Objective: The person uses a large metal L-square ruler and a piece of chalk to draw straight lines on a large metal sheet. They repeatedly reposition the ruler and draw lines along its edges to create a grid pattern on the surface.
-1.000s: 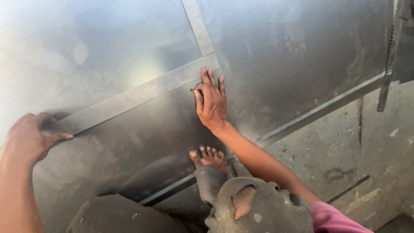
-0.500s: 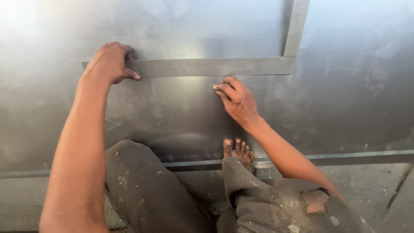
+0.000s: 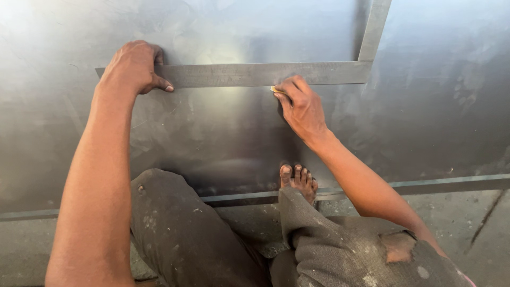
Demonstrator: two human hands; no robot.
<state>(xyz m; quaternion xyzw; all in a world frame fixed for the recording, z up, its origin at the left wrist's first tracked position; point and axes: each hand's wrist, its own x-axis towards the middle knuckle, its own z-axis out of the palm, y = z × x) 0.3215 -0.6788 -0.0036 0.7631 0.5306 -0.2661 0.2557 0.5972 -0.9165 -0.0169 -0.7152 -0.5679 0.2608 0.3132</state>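
Grey concrete floor (image 3: 467,212), dusty and cracked, visible along the lower right edge. Bright light from the upper left (image 3: 32,21) washes out that corner.
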